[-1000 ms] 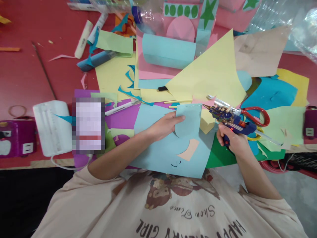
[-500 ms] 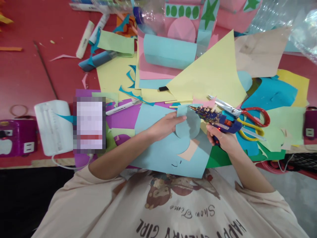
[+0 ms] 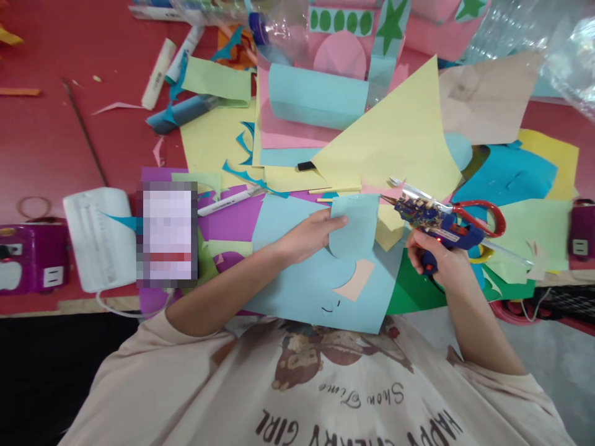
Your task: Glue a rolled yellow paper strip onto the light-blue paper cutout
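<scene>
My left hand (image 3: 318,232) pinches the left edge of a small light blue paper piece (image 3: 356,226) with a rounded lower end. Along its top edge runs a thin shiny line. Wrapped around the handle of a blue glue gun (image 3: 430,226) is my right hand (image 3: 439,260). The gun's nozzle points left and ends by the piece's upper right corner; a small red light glows on its body. Below lies a large light blue sheet (image 3: 297,291) with a few pen marks and a peach paper scrap (image 3: 357,280). The gun partly hides scissors with red and yellow handles (image 3: 497,220).
A pixelated screen (image 3: 167,232), a white power bank-like box (image 3: 100,238) and a purple device (image 3: 32,257) are on the left. A pink paper model with a light blue roll (image 3: 318,93) stands at the back. Markers, coloured sheets and scraps cover the red table (image 3: 41,136).
My right hand has moved the glue gun to the right, from over the paper piece's top edge to beyond its right corner. My left hand stays nearly still.
</scene>
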A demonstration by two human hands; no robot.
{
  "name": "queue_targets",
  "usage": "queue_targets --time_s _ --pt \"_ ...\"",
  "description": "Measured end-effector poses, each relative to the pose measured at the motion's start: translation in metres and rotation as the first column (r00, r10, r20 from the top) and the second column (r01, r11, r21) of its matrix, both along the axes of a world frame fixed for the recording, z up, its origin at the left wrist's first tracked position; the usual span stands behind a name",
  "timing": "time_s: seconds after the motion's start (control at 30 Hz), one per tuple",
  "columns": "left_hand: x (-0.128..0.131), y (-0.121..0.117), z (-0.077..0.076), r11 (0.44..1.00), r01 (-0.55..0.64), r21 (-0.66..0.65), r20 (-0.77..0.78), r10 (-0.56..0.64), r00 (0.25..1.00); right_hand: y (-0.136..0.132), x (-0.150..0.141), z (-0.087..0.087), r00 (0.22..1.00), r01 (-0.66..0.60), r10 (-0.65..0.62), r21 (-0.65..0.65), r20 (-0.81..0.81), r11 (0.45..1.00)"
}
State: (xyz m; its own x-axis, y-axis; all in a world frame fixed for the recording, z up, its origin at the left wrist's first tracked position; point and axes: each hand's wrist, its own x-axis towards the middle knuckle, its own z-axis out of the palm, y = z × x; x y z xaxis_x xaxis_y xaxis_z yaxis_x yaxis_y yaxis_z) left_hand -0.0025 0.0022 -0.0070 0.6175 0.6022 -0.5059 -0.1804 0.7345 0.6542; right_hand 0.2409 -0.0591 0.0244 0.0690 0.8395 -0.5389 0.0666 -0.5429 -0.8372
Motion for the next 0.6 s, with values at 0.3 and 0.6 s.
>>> queue_targets --time_s 0.3,0.6 --pt "-0.001 0.0 0.001 1.0 -0.009 -0.025 -0.019 0.008 1.0 0.008 0.052 0.022 0.951 0.309 -0.307 0.14 -0.039 0.941" --pt "0.002 0.0 0.007 0.997 -0.041 -0.07 -0.061 0.037 0.997 0.047 0.157 -0.009 0.487 0.594 -0.712 0.406 0.505 0.694"
